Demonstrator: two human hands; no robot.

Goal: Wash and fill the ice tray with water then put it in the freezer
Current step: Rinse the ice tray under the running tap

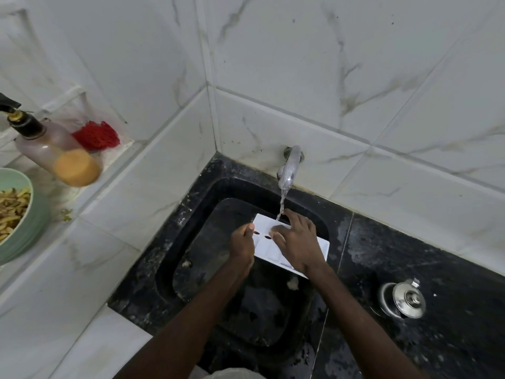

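Both forearms reach over the black sink (169,269). Washing underway: my left hand (241,246) grips the ice tray (322,246) by its edge beneath the tap (288,166); my right hand (296,243), fingers spread, rubs it. Filling and freezing remain.

Both bare forearms reach in from six o'clock, converging toward twelve. The left hand (241,243) is curled, its grip closed on the nine o'clock edge of the ice tray (266,248), thumb on top. The right hand (296,242) lies palm down, fingers (293,218) spread flat over the tray, pointing toward eleven o'clock.
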